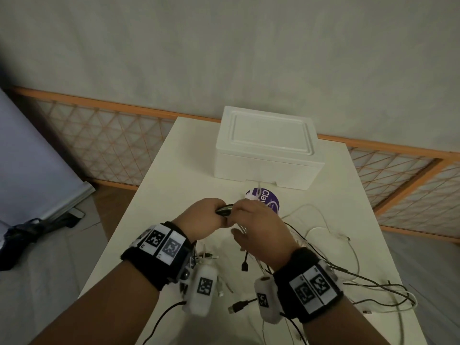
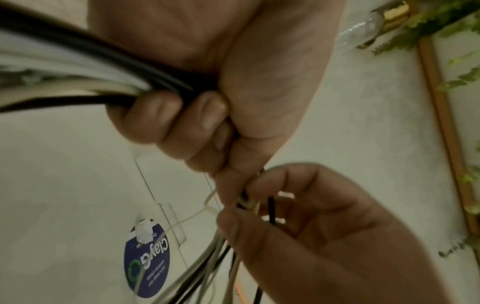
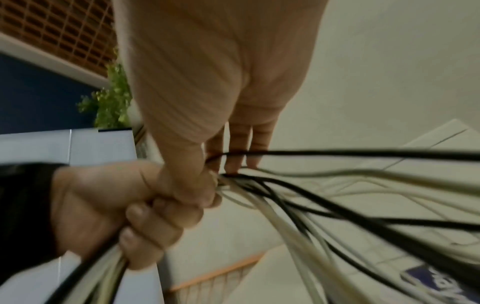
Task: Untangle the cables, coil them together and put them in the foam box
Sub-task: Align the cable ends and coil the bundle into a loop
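Note:
Both hands meet above the middle of the white table (image 1: 174,185). My left hand (image 1: 206,215) is a fist gripping a bundle of black and white cables (image 2: 78,67), its fingers (image 2: 166,121) curled round them. Right beside it, my right hand (image 1: 254,220) pinches the same cables (image 3: 298,201) between thumb and forefinger (image 2: 285,179). From there the strands fan out loose over the table's right side (image 1: 331,272), with black USB plugs (image 1: 245,266) lying near my wrists. The white foam box (image 1: 268,145) stands behind the hands with its lid on.
A round purple labelled disc (image 1: 270,195) lies between the box and my hands, with a white cable end across it (image 2: 145,230). An orange lattice fence (image 1: 112,135) runs behind the table. A pale board (image 1: 29,158) leans at the left, above dark things on the floor.

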Demonstrator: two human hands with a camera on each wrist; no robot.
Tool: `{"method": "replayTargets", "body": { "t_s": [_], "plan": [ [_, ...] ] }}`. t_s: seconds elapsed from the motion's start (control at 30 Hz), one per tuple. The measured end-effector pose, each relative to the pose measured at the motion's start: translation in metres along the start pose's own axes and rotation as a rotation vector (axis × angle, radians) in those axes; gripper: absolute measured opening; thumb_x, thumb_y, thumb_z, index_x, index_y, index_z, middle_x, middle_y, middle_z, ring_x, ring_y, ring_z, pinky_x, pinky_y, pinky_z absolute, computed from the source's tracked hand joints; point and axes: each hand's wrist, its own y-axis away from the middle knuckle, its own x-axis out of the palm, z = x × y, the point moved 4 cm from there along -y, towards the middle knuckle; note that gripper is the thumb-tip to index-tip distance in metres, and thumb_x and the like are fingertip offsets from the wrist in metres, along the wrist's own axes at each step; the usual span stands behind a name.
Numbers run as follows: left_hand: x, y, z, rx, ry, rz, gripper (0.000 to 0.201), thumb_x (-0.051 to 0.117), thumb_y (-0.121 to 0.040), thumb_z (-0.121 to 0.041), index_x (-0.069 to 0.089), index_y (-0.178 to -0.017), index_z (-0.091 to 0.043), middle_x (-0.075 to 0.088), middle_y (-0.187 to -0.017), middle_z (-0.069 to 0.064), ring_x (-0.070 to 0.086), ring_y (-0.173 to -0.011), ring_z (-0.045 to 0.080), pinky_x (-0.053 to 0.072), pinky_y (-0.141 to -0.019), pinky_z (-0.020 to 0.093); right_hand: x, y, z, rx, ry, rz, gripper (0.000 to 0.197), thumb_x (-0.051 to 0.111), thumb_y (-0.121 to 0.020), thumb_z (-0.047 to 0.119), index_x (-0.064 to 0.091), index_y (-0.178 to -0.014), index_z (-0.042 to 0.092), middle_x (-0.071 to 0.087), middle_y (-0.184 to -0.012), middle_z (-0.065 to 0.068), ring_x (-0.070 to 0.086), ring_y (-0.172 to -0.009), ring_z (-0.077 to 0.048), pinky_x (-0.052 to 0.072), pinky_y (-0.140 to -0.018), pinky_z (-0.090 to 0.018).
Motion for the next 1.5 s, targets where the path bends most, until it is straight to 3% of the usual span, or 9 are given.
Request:
{"method": "replayTargets", "body": {
  "t_s": [0.23, 0.4, 0.5, 0.73, 0.87, 1.1, 1.2, 1.37, 1.5],
  "plan": [
    [0.0, 0.008, -0.002, -0.102, 0.299, 0.217, 0.018, 0.057, -0.091, -0.012, 0.051, -0.075, -0.017, 0.036, -0.059, -0.004, 0.025, -0.048, 0.01, 0.02, -0.047, 0.024, -0.002, 0.008, -0.005, 0.099, -0.041, -0.182, 0.008, 0.057, -0.082, 0.012, 0.063, -0.084, 0.017, 0.062, -0.078, 0.005, 0.056, -0.065, -0.014, 0.044, -0.056, -0.022],
    [-0.002, 0.006, -0.002, -0.074, 0.303, 0.183, 0.02, 0.06, -0.089, -0.011, 0.053, -0.072, -0.016, 0.038, -0.055, -0.004, 0.026, -0.047, 0.01, 0.019, -0.047, 0.024, -0.006, 0.004, -0.009, 0.284, -0.159, -0.08, 0.02, 0.065, -0.075, 0.016, 0.05, -0.089, 0.02, 0.052, -0.067, 0.012, 0.045, -0.054, -0.005, 0.03, -0.048, -0.012],
    [-0.001, 0.004, -0.001, -0.074, 0.322, 0.136, 0.02, 0.06, -0.09, -0.011, 0.053, -0.071, -0.016, 0.039, -0.053, -0.005, 0.026, -0.046, 0.01, 0.019, -0.045, 0.024, -0.004, 0.002, -0.014, 0.383, -0.242, -0.051, 0.021, 0.063, -0.076, 0.018, 0.054, -0.094, 0.022, 0.06, -0.073, 0.011, 0.054, -0.062, -0.006, 0.042, -0.054, -0.019],
    [0.007, 0.0, 0.002, -0.124, 0.408, 0.084, 0.023, 0.058, -0.09, -0.012, 0.049, -0.07, -0.016, 0.039, -0.052, -0.006, 0.024, -0.045, 0.01, 0.017, -0.044, 0.023, -0.003, 0.001, -0.007, 0.018, 0.24, -0.23, 0.017, 0.057, -0.082, 0.016, 0.066, -0.096, 0.018, 0.066, -0.086, 0.002, 0.059, -0.072, -0.023, 0.048, -0.063, -0.035],
    [0.007, -0.003, 0.001, -0.139, 0.446, 0.089, 0.027, 0.058, -0.09, -0.007, 0.049, -0.066, -0.017, 0.037, -0.05, -0.005, 0.022, -0.043, 0.009, 0.015, -0.044, 0.023, -0.006, 0.003, -0.007, 0.017, 0.248, -0.301, 0.014, 0.055, -0.078, 0.013, 0.069, -0.081, 0.013, 0.064, -0.08, -0.001, 0.057, -0.069, -0.022, 0.048, -0.06, -0.032],
    [-0.002, -0.009, 0.01, -0.14, 0.343, -0.099, 0.017, 0.057, -0.087, -0.007, 0.052, -0.072, -0.012, 0.044, -0.06, 0.003, 0.03, -0.046, 0.014, 0.021, -0.046, 0.023, 0.005, 0.005, -0.022, 0.423, -0.276, 0.092, 0.021, 0.053, -0.083, 0.004, 0.057, -0.073, 0.022, 0.055, -0.084, 0.003, 0.05, -0.072, -0.008, 0.041, -0.066, -0.017],
    [-0.012, -0.013, 0.019, -0.159, 0.334, -0.191, 0.012, 0.057, -0.088, -0.01, 0.051, -0.077, -0.011, 0.045, -0.061, 0.003, 0.032, -0.047, 0.014, 0.024, -0.045, 0.023, -0.01, 0.01, -0.022, 0.5, -0.592, 0.083, 0.035, 0.056, -0.082, -0.005, 0.057, -0.067, 0.027, 0.054, -0.075, 0.009, 0.048, -0.062, -0.002, 0.038, -0.061, -0.011],
    [-0.005, -0.012, 0.004, -0.052, 0.153, -0.141, 0.013, 0.059, -0.085, -0.012, 0.053, -0.075, -0.011, 0.047, -0.061, 0.001, 0.039, -0.051, 0.015, 0.03, -0.051, 0.026, -0.011, -0.005, -0.012, 0.338, -0.238, 0.046, 0.018, 0.072, -0.08, 0.032, 0.066, -0.095, 0.026, 0.055, -0.086, 0.011, 0.049, -0.077, 0.002, 0.037, -0.068, -0.01],
    [0.0, -0.011, 0.0, -0.02, 0.141, -0.138, 0.017, 0.058, -0.085, -0.01, 0.049, -0.071, -0.012, 0.044, -0.06, -0.001, 0.037, -0.052, 0.015, 0.029, -0.055, 0.03, -0.001, -0.011, -0.004, 0.27, 0.015, -0.074, 0.016, 0.068, -0.084, 0.025, 0.065, -0.091, 0.012, 0.061, -0.082, -0.004, 0.058, -0.072, -0.021, 0.042, -0.059, -0.03]
  ]
}}
